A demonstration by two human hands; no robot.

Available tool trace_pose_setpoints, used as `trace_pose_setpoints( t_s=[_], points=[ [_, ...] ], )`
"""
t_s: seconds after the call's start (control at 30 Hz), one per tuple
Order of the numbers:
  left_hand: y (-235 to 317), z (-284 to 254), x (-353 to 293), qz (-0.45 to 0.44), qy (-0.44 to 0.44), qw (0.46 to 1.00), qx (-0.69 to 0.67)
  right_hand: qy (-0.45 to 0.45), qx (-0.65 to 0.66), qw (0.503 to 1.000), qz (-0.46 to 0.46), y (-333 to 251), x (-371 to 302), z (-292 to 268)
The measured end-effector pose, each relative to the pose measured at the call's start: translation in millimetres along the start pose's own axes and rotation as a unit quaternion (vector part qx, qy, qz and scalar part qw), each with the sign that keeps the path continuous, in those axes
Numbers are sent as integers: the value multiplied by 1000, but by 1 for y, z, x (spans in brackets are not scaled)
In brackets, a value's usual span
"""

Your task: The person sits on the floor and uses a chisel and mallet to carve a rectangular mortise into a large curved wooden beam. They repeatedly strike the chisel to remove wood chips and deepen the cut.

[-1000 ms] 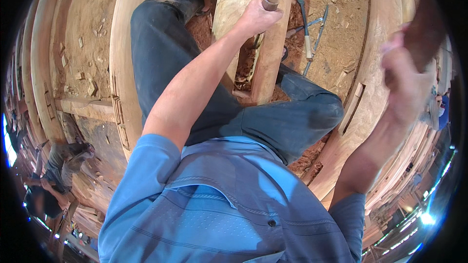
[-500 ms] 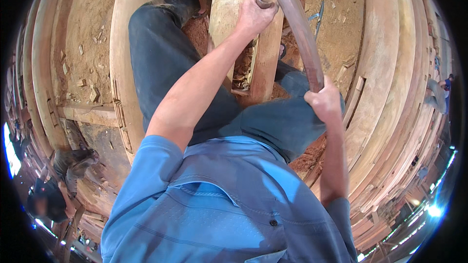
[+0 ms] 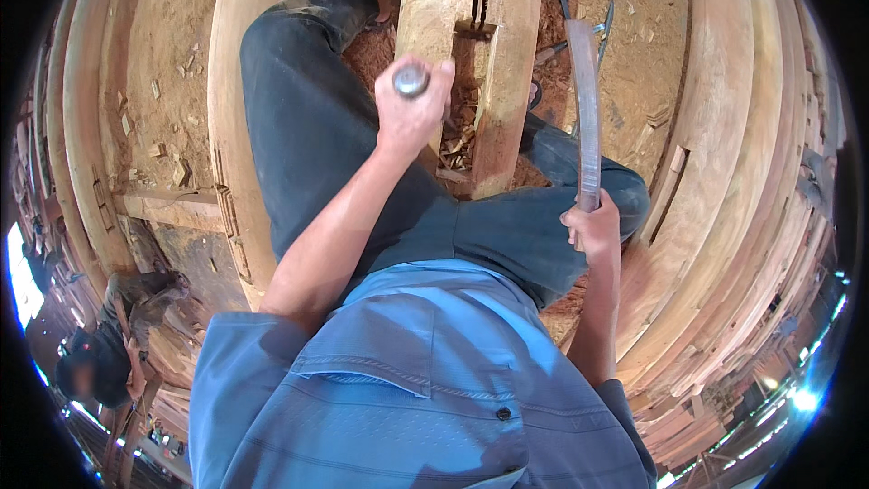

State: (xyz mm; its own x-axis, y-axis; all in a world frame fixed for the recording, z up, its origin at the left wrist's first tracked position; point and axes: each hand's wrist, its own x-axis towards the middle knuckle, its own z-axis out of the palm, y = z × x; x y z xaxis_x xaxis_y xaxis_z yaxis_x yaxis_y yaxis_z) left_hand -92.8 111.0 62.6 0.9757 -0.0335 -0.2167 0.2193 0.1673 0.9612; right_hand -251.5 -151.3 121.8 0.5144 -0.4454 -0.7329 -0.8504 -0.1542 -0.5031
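Note:
My left hand (image 3: 418, 118) is closed around a chisel, whose round, metal-ringed handle end (image 3: 410, 81) points up at me. Its blade is mostly hidden below the fist. It is held at the left side of a pale timber beam (image 3: 513, 63), which lies between my legs. A long slot cut in the beam holds loose wood chips (image 3: 457, 147), and narrow dark slits (image 3: 481, 2) show farther up. My right hand (image 3: 595, 225) grips the lower end of a long, slightly curved wooden mallet (image 3: 587, 100), raised upright over my right leg.
Metal tools (image 3: 605, 29) lie on the chip-strewn ground right of the beam. Large timbers flank me, a rounded one (image 3: 237, 63) at left and a slotted one (image 3: 715, 109) at right. Another person (image 3: 100, 362) is at the far left.
My left hand has moved left and nearer with the chisel, uncovering the slits in the beam. My right hand has lowered slightly, and the mallet has swung from leaning left to nearly upright.

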Motion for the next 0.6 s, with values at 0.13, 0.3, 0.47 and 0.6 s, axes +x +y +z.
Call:
trace_pose_setpoints(
  t_s=[0.13,0.3,0.47,0.6],
  points=[
    [10,33,61,59,-15,998,14,20,-40,998,-33,-48,-13,-13],
    [-10,69,98,72,-78,994,8,50,-60,989,-121,-99,-29,-25],
    [-24,61,90,50,-145,983,98,51,-89,980,-170,-127,-41,-31],
    [-24,59,85,-17,-103,991,81,42,-103,975,-194,-137,-44,-29]
  ],
)
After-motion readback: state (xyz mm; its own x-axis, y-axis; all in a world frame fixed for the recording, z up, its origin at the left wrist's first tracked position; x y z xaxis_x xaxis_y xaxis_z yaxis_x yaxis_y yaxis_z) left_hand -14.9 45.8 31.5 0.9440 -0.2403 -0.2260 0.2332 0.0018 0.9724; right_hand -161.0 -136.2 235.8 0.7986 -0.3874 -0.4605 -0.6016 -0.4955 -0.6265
